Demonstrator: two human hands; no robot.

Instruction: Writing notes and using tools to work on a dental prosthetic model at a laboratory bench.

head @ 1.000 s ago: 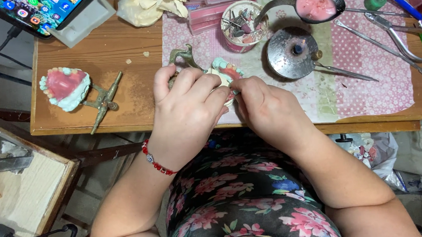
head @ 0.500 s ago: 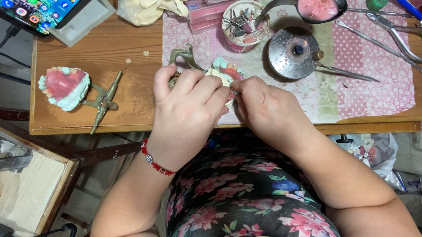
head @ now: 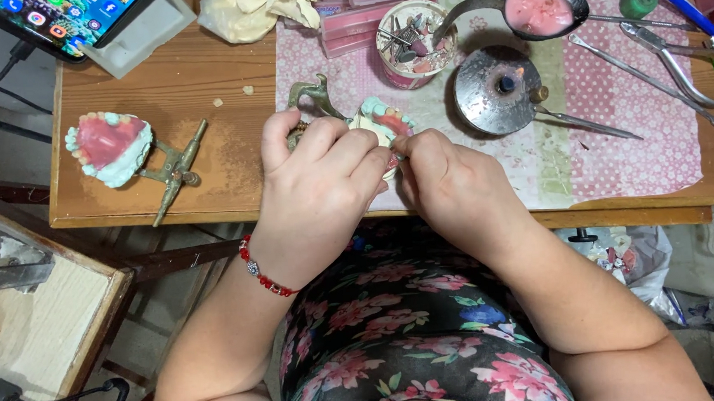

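My left hand [head: 318, 178] wraps around a dental model [head: 378, 118] of pink wax with pale green teeth, mounted on a metal articulator [head: 311, 96]. It holds the model at the front edge of the wooden table [head: 206, 168]. My right hand [head: 447, 183] presses against the model's right side, fingers pinched together on something small that I cannot make out. A red bead bracelet [head: 264, 270] is on my left wrist.
A second pink-and-green dental model on an articulator [head: 110, 148] lies at the table's left. Behind my hands stand a cup of burs [head: 410, 40], a round metal burner with a small flame [head: 499, 88], a spoon of pink wax [head: 539, 9], pliers [head: 679, 57] and a phone [head: 73, 15].
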